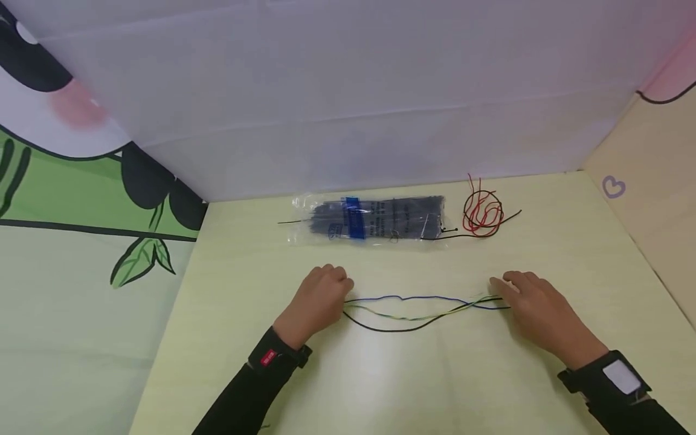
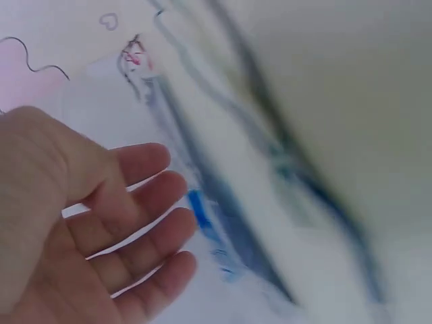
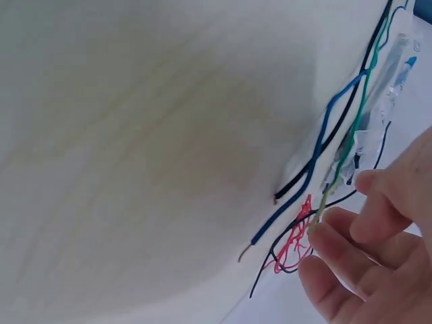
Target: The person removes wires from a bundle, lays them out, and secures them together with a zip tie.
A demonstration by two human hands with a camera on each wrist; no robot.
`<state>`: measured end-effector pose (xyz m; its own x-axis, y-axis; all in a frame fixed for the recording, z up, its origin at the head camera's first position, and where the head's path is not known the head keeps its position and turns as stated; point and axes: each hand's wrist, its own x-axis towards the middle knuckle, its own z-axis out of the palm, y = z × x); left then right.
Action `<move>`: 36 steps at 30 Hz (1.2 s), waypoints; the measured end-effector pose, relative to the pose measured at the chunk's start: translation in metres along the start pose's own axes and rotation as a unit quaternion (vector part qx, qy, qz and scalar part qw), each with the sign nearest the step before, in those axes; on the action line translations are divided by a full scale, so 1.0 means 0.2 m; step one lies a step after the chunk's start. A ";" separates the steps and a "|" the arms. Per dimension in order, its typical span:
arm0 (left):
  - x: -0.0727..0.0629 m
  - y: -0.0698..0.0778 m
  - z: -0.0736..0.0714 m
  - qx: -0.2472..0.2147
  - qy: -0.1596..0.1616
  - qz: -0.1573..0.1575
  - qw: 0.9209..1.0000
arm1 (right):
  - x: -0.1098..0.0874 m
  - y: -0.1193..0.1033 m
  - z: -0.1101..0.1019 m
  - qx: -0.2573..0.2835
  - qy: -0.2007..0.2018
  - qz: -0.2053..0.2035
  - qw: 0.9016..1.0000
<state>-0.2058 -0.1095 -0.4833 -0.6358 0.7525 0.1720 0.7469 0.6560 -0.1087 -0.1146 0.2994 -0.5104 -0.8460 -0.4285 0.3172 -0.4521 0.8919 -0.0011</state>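
Note:
Three wires lie side by side on the table between my hands: a blue wire [image 1: 429, 297], a yellow-green wire [image 1: 380, 315] and a black wire [image 1: 388, 330]. They cross near their right ends. My left hand [image 1: 318, 302] is beside the left ends; in the left wrist view its fingers [image 2: 165, 233] are loosely bent, with the blurred wires apart from them. At the right ends is my right hand [image 1: 538, 311]. The right wrist view has a fingertip at the end of the yellow-green wire [image 3: 347, 145], thumb apart. Bare metal shows at the blue wire's end [image 3: 277, 226].
Behind the wires lies a clear plastic bag [image 1: 380, 217] of dark thin strips, probably cable ties, with a blue label. To its right is a loose coil of red and black strands [image 1: 483, 214]. A white cloth wall [image 1: 353, 133] stands along the table's back edge.

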 end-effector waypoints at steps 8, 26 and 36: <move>0.62 0.15 -0.04 -0.013 -0.034 0.048 0.998 | -0.02 0.00 0.00 0.012 -0.015 0.027 0.999; 0.87 0.28 -0.03 -0.160 -0.020 0.043 0.986 | -0.01 0.00 0.00 0.029 -0.039 0.071 0.996; 0.65 0.23 -0.15 -0.312 0.024 0.043 0.949 | 0.14 -0.01 0.06 0.045 -0.016 0.050 0.998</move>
<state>-0.2491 0.0166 -0.4373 -0.5690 0.7883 0.2339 0.7749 0.4188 0.4735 -0.1410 0.2827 -0.5126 -0.8959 -0.3442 0.2808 -0.3879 0.9142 -0.1171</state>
